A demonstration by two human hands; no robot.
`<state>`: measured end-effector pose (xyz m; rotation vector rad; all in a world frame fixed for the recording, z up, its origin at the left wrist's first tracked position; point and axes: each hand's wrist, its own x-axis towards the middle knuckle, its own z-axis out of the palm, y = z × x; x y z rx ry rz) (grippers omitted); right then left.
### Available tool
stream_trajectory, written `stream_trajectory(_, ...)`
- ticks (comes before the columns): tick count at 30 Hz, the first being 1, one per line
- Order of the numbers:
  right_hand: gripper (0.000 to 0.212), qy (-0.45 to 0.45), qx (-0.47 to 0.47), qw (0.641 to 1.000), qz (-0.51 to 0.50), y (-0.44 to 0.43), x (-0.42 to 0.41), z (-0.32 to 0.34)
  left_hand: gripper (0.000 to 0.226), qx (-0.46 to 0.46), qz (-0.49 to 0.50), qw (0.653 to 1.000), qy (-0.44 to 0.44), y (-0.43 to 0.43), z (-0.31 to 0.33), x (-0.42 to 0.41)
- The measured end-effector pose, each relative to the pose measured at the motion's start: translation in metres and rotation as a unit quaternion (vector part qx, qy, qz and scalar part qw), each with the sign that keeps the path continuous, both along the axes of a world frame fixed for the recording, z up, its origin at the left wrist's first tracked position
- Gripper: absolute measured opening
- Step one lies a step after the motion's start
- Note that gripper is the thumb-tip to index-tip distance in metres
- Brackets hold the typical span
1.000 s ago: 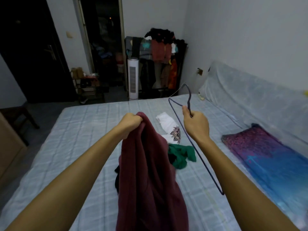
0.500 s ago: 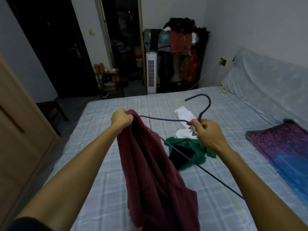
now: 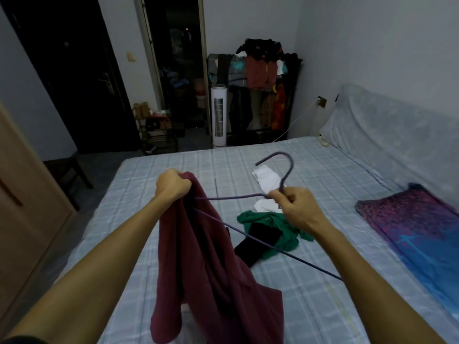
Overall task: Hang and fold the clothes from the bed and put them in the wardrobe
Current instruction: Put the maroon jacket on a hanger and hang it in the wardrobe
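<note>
Fingers of the right hand (image 3: 298,209) pinch the hanger (image 3: 231,197) neck; its arm points to 9 o'clock into the maroon garment (image 3: 211,269) the left hand (image 3: 173,186) grips

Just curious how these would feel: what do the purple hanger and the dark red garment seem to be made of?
Purple hanger: likely thin wire with a matte coating, perhaps flocked; it is slim, bent and shows no shine.
Dark red garment: soft, thick cloth, perhaps fleece; it drapes in heavy folds and looks dull.
</note>
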<state>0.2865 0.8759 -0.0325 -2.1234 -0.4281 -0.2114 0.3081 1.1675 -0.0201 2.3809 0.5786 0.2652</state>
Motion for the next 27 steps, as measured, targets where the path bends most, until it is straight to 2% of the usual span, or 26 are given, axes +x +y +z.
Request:
stream_trajectory(3, 0.031, -0.001, -0.008, 1.0, 0.013, 0.029, -0.003, -0.015, 0.02, -0.007, -0.068, 0.997, -0.028, -0.032, 0.004, -0.002)
stream_trajectory(7, 0.046, -0.001, 0.015, 0.999, -0.035, 0.051, -0.001, -0.039, 0.021, -0.01, -0.107, 0.99, -0.095, -0.063, 0.012, -0.01)
stream_trajectory(13, 0.049, -0.026, 0.141, 0.981, -0.128, 0.049, -0.006, -0.041, 0.021, 0.022, -0.189, 0.973, -0.13, -0.097, 0.005, -0.031)
stream_trajectory(15, 0.046, -0.043, 0.171, 0.975, -0.137, 0.041, -0.006, -0.037, 0.027, 0.085, -0.222, 0.963, -0.124, -0.096, -0.002, -0.033)
stream_trajectory(16, 0.045, -0.051, 0.181, 0.973, -0.137, 0.037, -0.007, -0.035, 0.029, 0.146, -0.236, 0.95, -0.144, -0.094, -0.004, -0.034)
stream_trajectory(18, 0.047, -0.063, 0.198, 0.969, -0.13, 0.033, -0.009, -0.031, 0.036, 0.276, -0.257, 0.902, -0.211, -0.09, -0.006, -0.031)
stream_trajectory(20, 0.049, -0.073, 0.208, 0.968, -0.123, 0.036, -0.012, -0.026, 0.051, 0.333, -0.286, 0.872, -0.216, -0.085, -0.003, -0.021)
stream_trajectory(22, 0.049, -0.085, 0.213, 0.966, -0.116, 0.043, -0.011, -0.021, 0.054, 0.333, -0.317, 0.868, -0.189, -0.082, 0.004, -0.007)
stream_trajectory(27, 0.05, -0.138, 0.158, 0.971, -0.112, 0.047, 0.001, -0.005, 0.03, 0.273, -0.372, 0.858, -0.225, -0.073, 0.026, 0.011)
